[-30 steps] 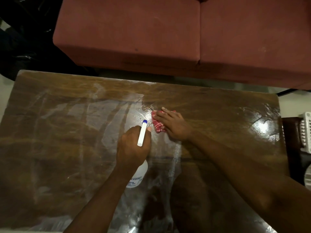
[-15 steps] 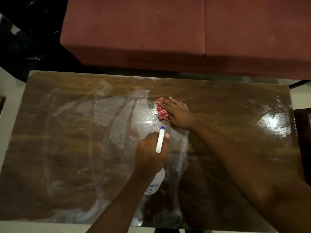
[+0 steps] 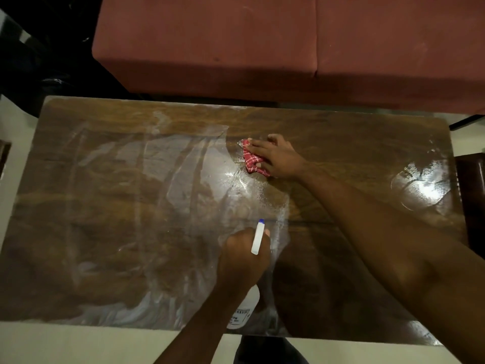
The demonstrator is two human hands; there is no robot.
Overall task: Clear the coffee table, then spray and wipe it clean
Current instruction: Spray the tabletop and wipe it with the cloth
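Note:
The brown coffee table [image 3: 105, 219] fills the view, its glossy top streaked with wet smears. My right hand [image 3: 279, 157] presses flat on a red checked cloth [image 3: 250, 158] at the far middle of the top. My left hand [image 3: 244, 256] grips a white spray bottle [image 3: 242, 311] nearer the front edge, its white nozzle with a blue tip [image 3: 258, 236] pointing away from me. Most of the bottle's neck is hidden under my fingers.
A dark red sofa [image 3: 288, 48] runs along the table's far side. A dark wooden piece [image 3: 472, 195] stands past the right edge. Pale floor [image 3: 78, 342] shows in front and to the left. A bright light reflection [image 3: 425, 185] lies at the table's right end.
My right hand has slid the cloth away from me toward the far side. My left hand with the bottle has drawn back toward the front edge. The camera view has shifted.

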